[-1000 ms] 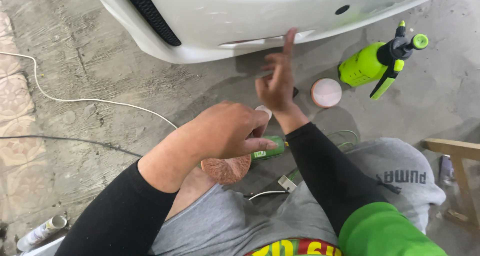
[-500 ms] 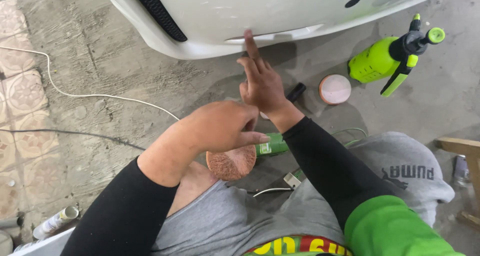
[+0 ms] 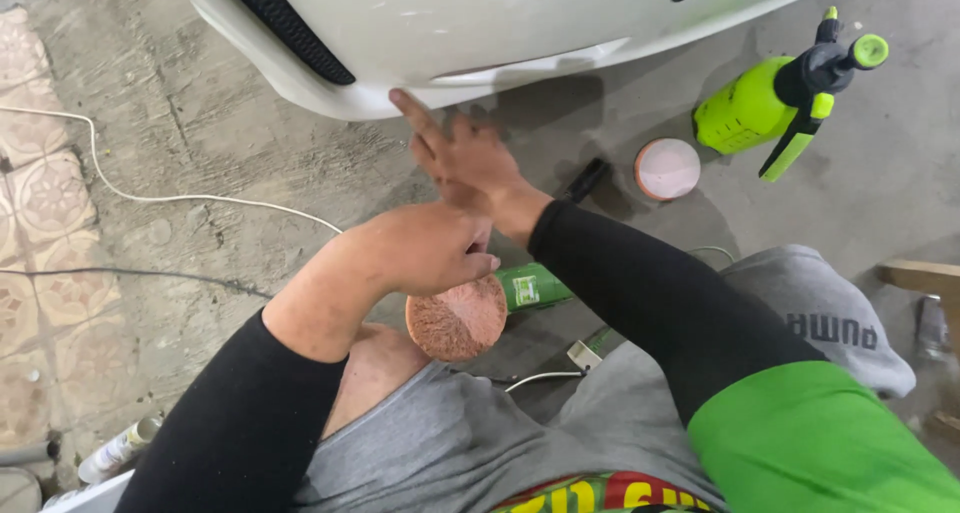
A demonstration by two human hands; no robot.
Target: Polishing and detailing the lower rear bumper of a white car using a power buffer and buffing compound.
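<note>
A rough concrete floor (image 3: 250,173) is seen from above, with patterned tiles (image 3: 40,233) along the left edge and the lower edge of a white car bumper (image 3: 470,33) across the top. A white cable (image 3: 180,197) and a dark one run over the floor. A green spray bottle (image 3: 770,103) lies on its side at the upper right, and just beside it rests a round pinkish pad (image 3: 667,168). A person in grey trousers and black sleeves is crouched before the bumper.

A polisher (image 3: 520,291) with a green body is held low between the knees by the left hand (image 3: 425,248), whose grip is closed over the top of the tool; the fingers are curled down and the thumb points right. The tool's orange disc (image 3: 457,319) faces up toward the camera and touches nothing. The right hand (image 3: 465,158) is spread open and holds nothing: its index finger reaches up to the bumper's lower lip and appears to touch it, though the hand is blurred and contact cannot be told for certain.

As far as can be judged, the polishing is paused or not yet begun at this spot: the disc is away from the paint and the surface is being felt by finger. No polish residue can be made out on the bumper.
</note>
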